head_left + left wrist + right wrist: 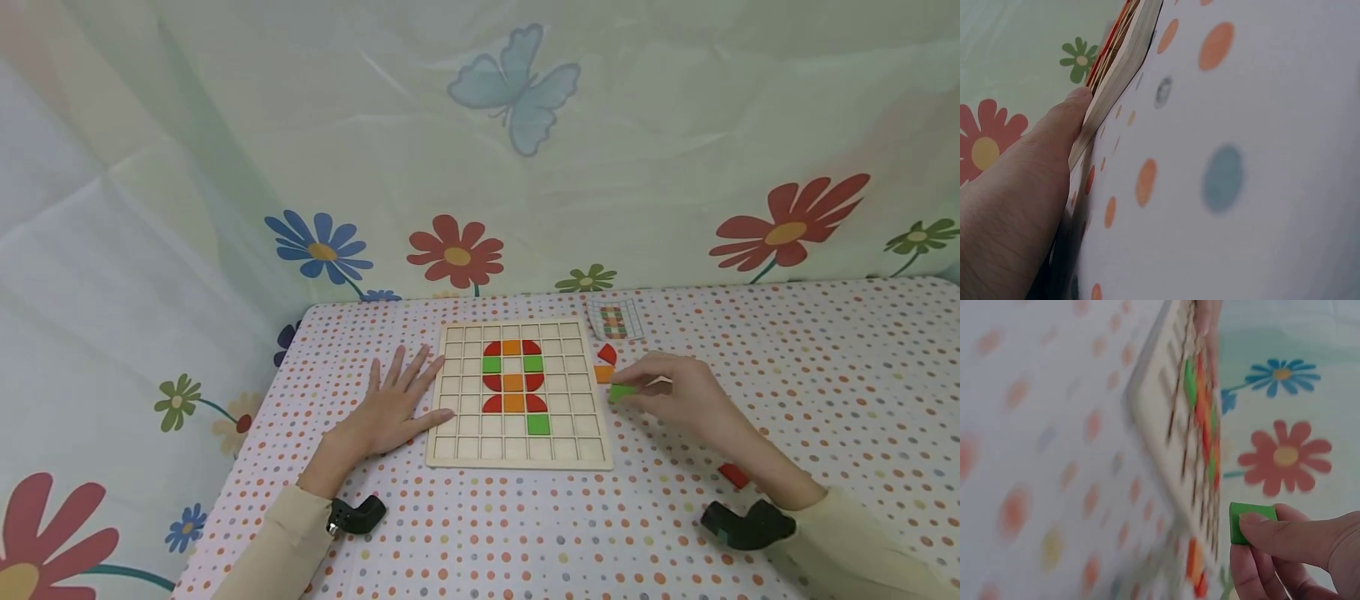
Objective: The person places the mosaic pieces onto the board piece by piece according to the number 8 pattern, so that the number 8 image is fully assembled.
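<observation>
My right hand (678, 392) pinches a green square tile (1251, 519) between thumb and fingers, just off the right edge of a wooden grid board (465, 450). On the left, my left hand (393, 408) lies spread with straight fingers, fingertips and thumb at the board's left edge. Red quarter-round tiles (492, 403), orange squares (513, 382) and green squares (538, 425) fill cells in the middle columns of the board. One green square sits alone in the lowest filled row, right of centre.
Beside the board's right edge lie a loose red quarter-round tile (607, 354) and an orange square tile (603, 374). A pattern card (615, 320) rests at the back right of the board. Another red tile (733, 476) lies near my right forearm on the dotted tablecloth (480, 533).
</observation>
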The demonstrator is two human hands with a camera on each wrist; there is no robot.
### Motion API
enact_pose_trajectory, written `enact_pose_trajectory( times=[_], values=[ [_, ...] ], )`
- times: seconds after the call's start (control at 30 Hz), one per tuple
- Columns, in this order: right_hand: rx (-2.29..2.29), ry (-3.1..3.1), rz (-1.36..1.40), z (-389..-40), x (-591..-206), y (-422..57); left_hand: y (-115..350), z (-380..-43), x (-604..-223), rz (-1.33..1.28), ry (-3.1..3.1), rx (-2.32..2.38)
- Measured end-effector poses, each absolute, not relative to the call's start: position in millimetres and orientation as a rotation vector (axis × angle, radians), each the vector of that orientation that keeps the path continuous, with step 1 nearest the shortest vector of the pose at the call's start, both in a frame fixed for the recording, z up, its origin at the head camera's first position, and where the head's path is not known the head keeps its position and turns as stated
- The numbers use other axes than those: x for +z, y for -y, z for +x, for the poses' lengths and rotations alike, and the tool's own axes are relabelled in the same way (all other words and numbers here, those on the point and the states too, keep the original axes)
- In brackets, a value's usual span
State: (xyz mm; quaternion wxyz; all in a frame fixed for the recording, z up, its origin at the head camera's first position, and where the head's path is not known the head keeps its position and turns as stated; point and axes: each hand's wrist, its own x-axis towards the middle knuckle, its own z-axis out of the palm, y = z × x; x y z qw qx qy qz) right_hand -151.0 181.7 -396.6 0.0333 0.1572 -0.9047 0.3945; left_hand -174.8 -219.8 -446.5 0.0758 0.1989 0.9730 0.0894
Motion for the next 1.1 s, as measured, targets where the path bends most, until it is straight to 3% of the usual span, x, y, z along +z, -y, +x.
enact_pose_trajectory(
  times=[0.5, 1.1],
  values=[
    [1.492, 2.764, 0.842, -157, -403, -73, 217, -174, -447, 0.561, -2.898, 0.257],
    [1.391, 2.796, 0.836, -150, -415, -40, 221, -173, -445, 0.591, -2.906, 0.278]
  ],
)
